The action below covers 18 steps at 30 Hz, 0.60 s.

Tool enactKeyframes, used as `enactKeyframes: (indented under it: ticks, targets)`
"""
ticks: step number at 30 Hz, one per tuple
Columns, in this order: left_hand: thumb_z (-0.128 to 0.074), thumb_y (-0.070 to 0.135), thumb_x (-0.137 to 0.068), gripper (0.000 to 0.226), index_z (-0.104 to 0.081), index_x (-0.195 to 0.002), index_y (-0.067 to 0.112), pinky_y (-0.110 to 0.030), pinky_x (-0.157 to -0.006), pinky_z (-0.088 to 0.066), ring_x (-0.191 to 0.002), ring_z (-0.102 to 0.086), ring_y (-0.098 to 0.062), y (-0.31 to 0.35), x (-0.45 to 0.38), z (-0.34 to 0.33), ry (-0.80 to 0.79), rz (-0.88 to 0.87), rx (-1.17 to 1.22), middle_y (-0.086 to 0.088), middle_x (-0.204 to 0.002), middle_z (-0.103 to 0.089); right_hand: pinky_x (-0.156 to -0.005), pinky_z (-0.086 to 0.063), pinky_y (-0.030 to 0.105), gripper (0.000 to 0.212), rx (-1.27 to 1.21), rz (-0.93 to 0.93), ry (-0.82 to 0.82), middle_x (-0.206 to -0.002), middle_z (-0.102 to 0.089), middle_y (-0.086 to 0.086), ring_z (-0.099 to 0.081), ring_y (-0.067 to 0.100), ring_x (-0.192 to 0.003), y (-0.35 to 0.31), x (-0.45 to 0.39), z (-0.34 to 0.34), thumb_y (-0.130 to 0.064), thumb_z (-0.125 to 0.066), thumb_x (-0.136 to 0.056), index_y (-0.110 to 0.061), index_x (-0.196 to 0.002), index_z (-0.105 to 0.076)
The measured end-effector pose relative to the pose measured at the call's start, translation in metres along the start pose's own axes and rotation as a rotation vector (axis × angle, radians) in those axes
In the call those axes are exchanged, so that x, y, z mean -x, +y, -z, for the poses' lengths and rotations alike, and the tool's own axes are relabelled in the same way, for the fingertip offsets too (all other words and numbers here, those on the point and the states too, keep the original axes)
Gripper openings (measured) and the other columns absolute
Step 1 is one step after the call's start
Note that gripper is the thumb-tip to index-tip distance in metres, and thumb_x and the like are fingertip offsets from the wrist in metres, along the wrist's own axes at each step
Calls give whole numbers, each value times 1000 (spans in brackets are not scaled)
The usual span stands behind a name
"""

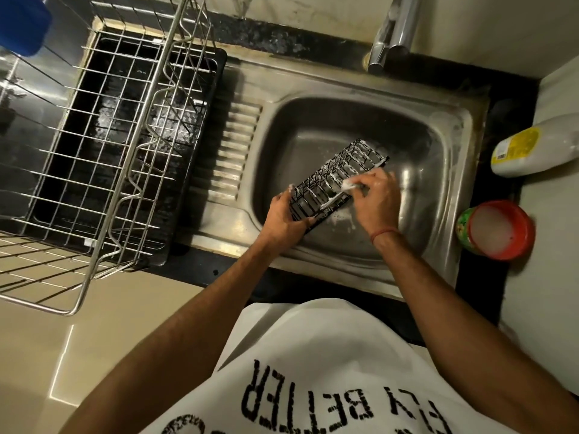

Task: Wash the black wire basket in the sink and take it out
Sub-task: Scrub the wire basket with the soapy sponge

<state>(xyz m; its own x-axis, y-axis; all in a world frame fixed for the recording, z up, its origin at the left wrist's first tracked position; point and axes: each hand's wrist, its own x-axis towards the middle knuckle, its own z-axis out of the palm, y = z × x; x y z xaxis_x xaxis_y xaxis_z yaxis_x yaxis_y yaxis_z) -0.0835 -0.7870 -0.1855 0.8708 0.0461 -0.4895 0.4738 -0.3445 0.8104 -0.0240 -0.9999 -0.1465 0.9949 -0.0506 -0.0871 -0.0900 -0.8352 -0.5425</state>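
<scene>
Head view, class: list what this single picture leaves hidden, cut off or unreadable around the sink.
- Scrubber in the right hand: foam and fingers cover it.
- Tap: top cut by the upper edge.
- White bottle: label too small to read, end cut by the right edge.
- Black wire basket: near end hidden by the left hand.
</scene>
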Motion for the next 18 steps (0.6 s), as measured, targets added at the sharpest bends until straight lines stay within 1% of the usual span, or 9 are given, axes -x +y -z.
enactKeyframes:
  ticks: [2, 4, 7, 8, 10, 12, 13, 15, 18]
  targets:
    - [-95, 29, -73, 62, -67, -129, 28, -52, -100, -62, -116, -75, -24, 15, 8, 6, -1, -10, 48, -5, -123, -75, -77, -44, 28, 10, -44, 80, -101, -99, -65, -8, -50, 13, -95, -15, 20, -10, -26, -83, -89, -26, -99, -83]
    - [-94, 17, -78, 54, -65, -123, 28, -51, -92, -65, -107, -76, -26, 22, 12, 7, -17, -28, 113, -7, -115, -76, -76, -44, 26, 13, -56, 204, -217, -97, -67, -10, -48, 10, -93, -29, 41, -21, -21, -81, -90, -28, -100, -83]
    - [-94, 23, -75, 57, -67, -125, 28, -54, -94, -62, -107, -76, -33, 22, 16, 9, -51, -26, 173, -18, -121, -76, -76, -44, 28, 13, -37, 270, -240, -98, -69, -5, -50, 13, -94, -29, 35, -24, -22, -79, -90, -29, -101, -83]
    - [-95, 24, -73, 59, -68, -125, 29, -56, -98, -61, -112, -75, -35, 17, 13, 9, -48, -12, 176, -18, -125, -75, -77, -44, 29, 13, -19, 240, -212, -100, -69, -4, -52, 16, -97, -25, 25, -21, -23, -79, -91, -28, -103, -82]
    - [-96, 23, -69, 67, -67, -129, 27, -60, -104, -58, -120, -73, -35, 8, 5, 8, -43, 17, 158, -15, -131, -72, -79, -47, 29, 15, 20, 97, -103, -107, -67, -1, -57, 20, -103, -10, 0, -11, -23, -77, -93, -26, -107, -80]
    - [-97, 26, -65, 76, -64, -133, 30, -61, -104, -58, -123, -72, -30, -5, -3, 4, -40, 35, 149, -14, -135, -69, -78, -48, 27, 15, 31, -50, 13, -110, -67, -1, -62, 24, -104, 2, -18, -4, -23, -76, -92, -25, -107, -79]
    - [-98, 29, -63, 78, -64, -133, 31, -61, -104, -58, -122, -72, -29, -12, -8, 3, -37, 49, 150, -14, -136, -67, -77, -46, 26, 15, 41, -74, 33, -110, -67, 0, -62, 25, -103, 3, -20, -4, -23, -76, -92, -25, -107, -79]
    - [-98, 32, -61, 77, -64, -130, 30, -59, -101, -60, -119, -74, -28, -4, -5, 3, -22, 60, 151, -14, -134, -67, -77, -44, 27, 14, 33, 4, -45, -109, -66, 0, -60, 22, -102, -7, -8, -10, -23, -77, -92, -26, -106, -78]
    - [-100, 36, -64, 73, -65, -127, 32, -60, -95, -62, -112, -75, -31, -2, -4, -1, -19, 55, 156, -16, -128, -70, -77, -43, 28, 12, 3, 274, -257, -100, -65, -4, -54, 14, -97, -23, 27, -22, -19, -78, -91, -26, -101, -78]
